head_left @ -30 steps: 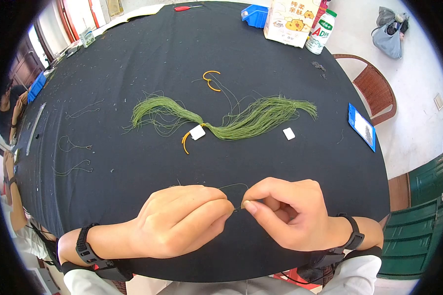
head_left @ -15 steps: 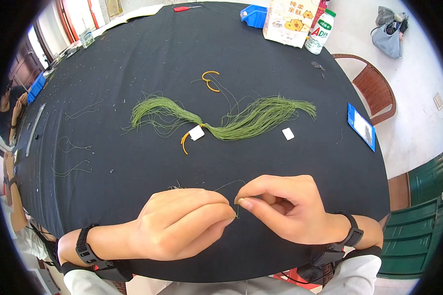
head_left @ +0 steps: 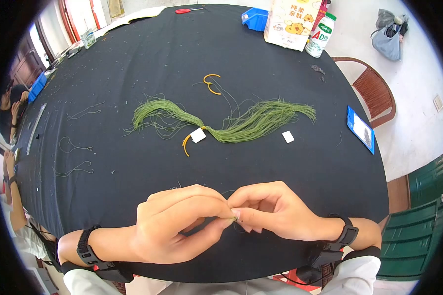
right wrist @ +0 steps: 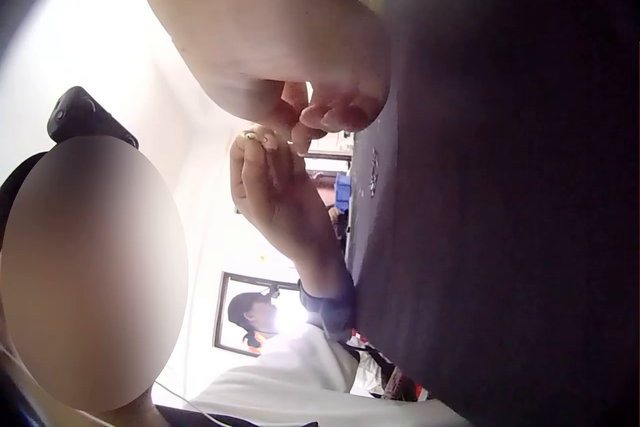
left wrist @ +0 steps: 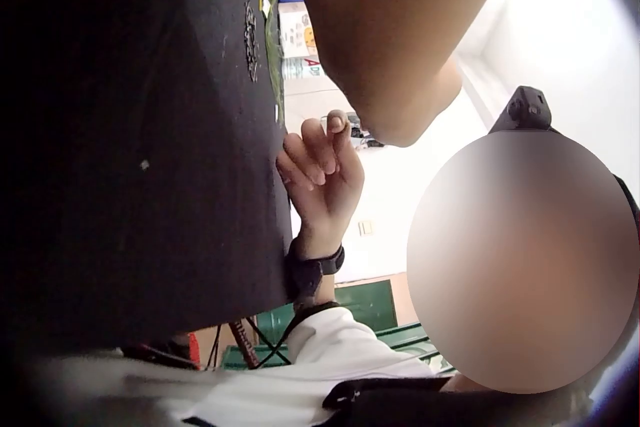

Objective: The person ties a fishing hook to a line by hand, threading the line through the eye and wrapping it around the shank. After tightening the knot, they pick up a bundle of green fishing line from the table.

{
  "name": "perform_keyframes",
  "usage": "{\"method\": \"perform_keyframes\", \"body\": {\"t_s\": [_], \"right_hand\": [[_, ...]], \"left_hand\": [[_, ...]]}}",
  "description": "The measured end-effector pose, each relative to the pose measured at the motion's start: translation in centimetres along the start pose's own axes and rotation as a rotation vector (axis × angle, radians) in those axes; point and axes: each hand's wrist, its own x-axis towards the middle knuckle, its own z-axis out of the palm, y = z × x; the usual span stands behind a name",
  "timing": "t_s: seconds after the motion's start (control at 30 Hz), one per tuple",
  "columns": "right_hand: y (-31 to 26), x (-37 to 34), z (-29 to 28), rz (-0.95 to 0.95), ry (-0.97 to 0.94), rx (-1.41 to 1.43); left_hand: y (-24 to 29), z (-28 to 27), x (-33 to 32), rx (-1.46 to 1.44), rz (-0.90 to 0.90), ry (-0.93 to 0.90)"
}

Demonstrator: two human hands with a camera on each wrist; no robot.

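In the head view my left hand (head_left: pixel 174 228) and right hand (head_left: pixel 275 211) meet fingertip to fingertip near the table's front edge. Thumb and forefinger of each pinch a thin green line (head_left: pixel 228 191), whose loop shows just behind the fingers. A tiny dark piece shows at the fingertips, too small to make out. Beyond the hands lies a long bundle of green line (head_left: pixel 256 123), tied near its middle with a yellow tie (head_left: pixel 186 145). A white square (head_left: pixel 198 135) sits beside the tie. Both wrist views show the hands from the side, the pinched line mostly hidden.
Behind my left hand is a pile of small dark pieces (left wrist: pixel 250 42). Loose line loops (head_left: pixel 74 169) lie on the left. A curled yellow tie (head_left: pixel 211 84), second white square (head_left: pixel 288 136), blue packet (head_left: pixel 361 130), bottle (head_left: pixel 321 35) and blue bin (head_left: pixel 255 19) lie farther out.
My right hand has shifted left and its fingertips now meet the left hand's. The left thumb and forefinger have bowed apart into a ring, tips together. The line's loop between the hands shows less.
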Motion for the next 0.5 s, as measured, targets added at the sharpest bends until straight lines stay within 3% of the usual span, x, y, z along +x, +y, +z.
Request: {"method": "perform_keyframes", "body": {"t_s": [0.27, 0.37, 0.5], "right_hand": [[0.5, -0.4, 0.5, 0.052, -0.046, 0.027], [0.7, -0.8, 1.2, 0.004, 0.043, -0.012], [0.7, -1.0, 1.6, -0.236, 0.098, -0.382]], "left_hand": [[-0.1, 0.0, -0.1, 0.085, 0.039, 0.033], [-0.1, -0.1, -0.1, 0.143, 0.082, 0.03], [-0.2, 0.0, 0.0, 0.238, 0.159, 0.05]]}}
